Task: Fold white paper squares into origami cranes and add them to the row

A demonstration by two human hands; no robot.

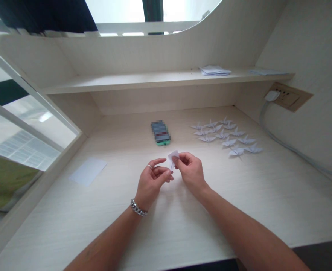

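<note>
A small piece of folded white paper [172, 155] is held up between my two hands, over the middle of the desk. My right hand [190, 168] pinches its right side between thumb and fingers. At its narrow lower end, the thumb and fingers of my left hand [154, 179] are closed on it, while the index finger stretches out beside it. A ring and a chain bracelet [138, 208] are on my left hand and wrist. Several folded white paper cranes [222, 134] stand grouped on the desk to the right, beyond my right hand.
A phone-like object [162, 143], blurred out and green-edged, lies behind my hands. Flat white paper [88, 171] rests at left. More paper [215, 70] lies on the shelf [121, 83]. A cable [293, 148] runs from the wall socket [291, 96] down the right side.
</note>
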